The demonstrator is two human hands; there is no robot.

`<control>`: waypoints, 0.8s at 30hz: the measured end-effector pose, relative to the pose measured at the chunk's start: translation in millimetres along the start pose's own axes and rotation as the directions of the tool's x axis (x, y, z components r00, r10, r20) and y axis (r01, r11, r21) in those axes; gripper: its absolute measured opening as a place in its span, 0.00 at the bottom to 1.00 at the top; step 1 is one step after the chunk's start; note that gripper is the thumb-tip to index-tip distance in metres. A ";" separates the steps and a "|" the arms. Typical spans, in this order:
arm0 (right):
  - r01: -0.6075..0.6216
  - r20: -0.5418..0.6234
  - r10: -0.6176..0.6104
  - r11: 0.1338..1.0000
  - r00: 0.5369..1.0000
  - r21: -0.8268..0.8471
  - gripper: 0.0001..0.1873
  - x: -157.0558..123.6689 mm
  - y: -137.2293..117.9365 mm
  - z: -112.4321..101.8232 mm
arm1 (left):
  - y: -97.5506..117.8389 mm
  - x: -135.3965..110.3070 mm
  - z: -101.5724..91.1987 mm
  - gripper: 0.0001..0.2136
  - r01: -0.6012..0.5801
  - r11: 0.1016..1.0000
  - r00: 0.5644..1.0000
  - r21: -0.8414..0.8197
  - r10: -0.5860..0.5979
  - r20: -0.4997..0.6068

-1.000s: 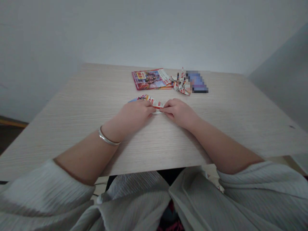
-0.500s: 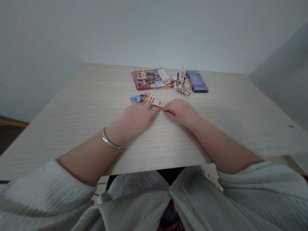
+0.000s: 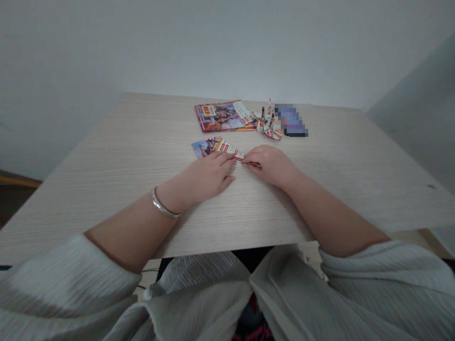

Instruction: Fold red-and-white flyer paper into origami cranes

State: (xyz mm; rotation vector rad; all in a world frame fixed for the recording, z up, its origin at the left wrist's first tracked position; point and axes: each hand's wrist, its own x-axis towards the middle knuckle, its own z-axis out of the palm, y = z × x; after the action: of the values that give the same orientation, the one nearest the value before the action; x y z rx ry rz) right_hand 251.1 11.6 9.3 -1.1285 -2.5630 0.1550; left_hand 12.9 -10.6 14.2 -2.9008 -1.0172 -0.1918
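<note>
A folded piece of printed paper (image 3: pixel 227 148), coloured blue, white, red and orange, lies flat in front of me. My left hand (image 3: pixel 208 176) rests on its near edge with the fingers stretched out and the thumb spread apart, not gripping it. The right end of the folded paper is pinched between the thumb and fingers of my right hand (image 3: pixel 272 163). My right fingers hide part of that end. The two hands are close together, with a small gap between their fingertips.
Behind the hands lies a stack of printed leaflets (image 3: pixel 223 117). A folded paper crane (image 3: pixel 269 125) stands at its right, beside a blurred phone (image 3: pixel 292 121). All rest on a pale wooden table (image 3: pixel 142 128) against a wall.
My left thumb has moved away from the paper toward me, and the left fingers have spread a little. My right hand has hardly moved and keeps its pinch.
</note>
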 end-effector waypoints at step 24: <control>-0.132 0.078 0.138 0.988 0.987 -0.084 0.12 -3.9 -0.8 -16.0 | 8.8 2.9 -10.0 0.29 -0.004 0.997 0.995 0.083 -0.004 0.101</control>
State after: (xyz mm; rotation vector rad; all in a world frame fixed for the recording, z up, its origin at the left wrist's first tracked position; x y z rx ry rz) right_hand 258.5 7.7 23.4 -1.3531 -2.5851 0.1379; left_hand 19.7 -16.7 24.3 -2.8612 -1.0134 -0.0031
